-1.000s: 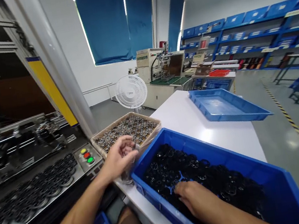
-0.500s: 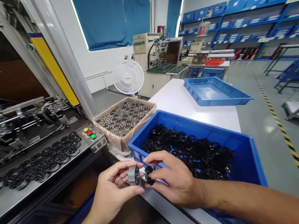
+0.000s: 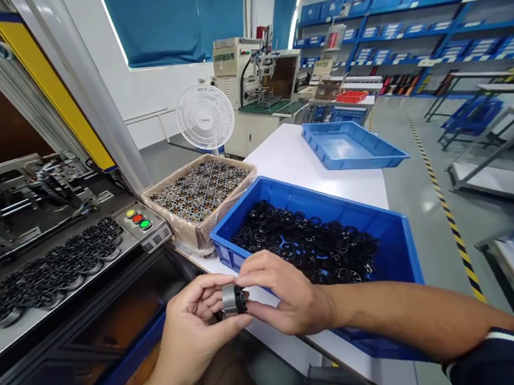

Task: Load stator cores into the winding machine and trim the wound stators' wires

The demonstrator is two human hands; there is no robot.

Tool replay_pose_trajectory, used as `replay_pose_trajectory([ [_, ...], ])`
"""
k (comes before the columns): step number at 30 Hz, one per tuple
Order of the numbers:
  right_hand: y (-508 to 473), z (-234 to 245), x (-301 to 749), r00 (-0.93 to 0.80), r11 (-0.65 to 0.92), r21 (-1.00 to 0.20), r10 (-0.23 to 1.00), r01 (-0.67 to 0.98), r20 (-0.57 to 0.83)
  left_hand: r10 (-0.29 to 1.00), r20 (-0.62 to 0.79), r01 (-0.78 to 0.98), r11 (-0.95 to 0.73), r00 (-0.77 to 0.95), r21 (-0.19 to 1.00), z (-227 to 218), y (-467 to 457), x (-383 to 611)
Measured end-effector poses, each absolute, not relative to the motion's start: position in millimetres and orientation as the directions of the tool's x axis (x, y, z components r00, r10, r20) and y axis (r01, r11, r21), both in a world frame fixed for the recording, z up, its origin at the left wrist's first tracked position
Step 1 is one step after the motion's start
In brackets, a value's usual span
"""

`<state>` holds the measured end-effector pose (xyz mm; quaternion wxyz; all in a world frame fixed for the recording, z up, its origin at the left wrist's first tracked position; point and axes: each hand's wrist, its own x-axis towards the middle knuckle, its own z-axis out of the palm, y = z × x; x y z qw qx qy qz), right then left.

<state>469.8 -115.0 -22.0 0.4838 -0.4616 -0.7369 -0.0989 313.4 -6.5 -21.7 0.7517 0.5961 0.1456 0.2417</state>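
My left hand [image 3: 189,320] grips a short grey metal ring [image 3: 230,299] between thumb and fingers, its axis roughly sideways. Against the ring's right end sits a black plastic piece [image 3: 241,299], pinched by the fingertips of my right hand [image 3: 285,292]. The two parts touch; how deep the black one sits inside is hidden. Just beyond my right hand is a blue bin [image 3: 331,203] holding many loose black plastic parts [image 3: 303,237].
A plastic-lined box [image 3: 201,195] of metal parts stands behind the bin. On the left, rows of ring assemblies [image 3: 49,271] lie on a machine's ledge by a button box [image 3: 142,223]. A shallow blue tray [image 3: 351,145] and a white fan [image 3: 206,117] are farther off.
My right hand has brought the black plastic piece leftward against the grey ring, closing the gap between them. The view has shifted slightly, so the surroundings appear farther left and higher.
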Motion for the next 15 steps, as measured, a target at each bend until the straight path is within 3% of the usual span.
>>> replay_pose_trajectory([
  [9, -115.5, -24.1, 474.1, -0.201, 0.553, -0.182, 0.561, 0.813, 0.803, 0.533, 0.01, -0.165, 0.245, 0.846, 0.955, -31.5, -0.2, 315.5],
  [15, -111.8, -21.4, 477.1, -0.197, 0.56, -0.199, 0.568, 0.804, 0.799, 0.554, -0.003, -0.154, 0.238, 0.832, 0.959, -29.9, 2.0, 311.7],
])
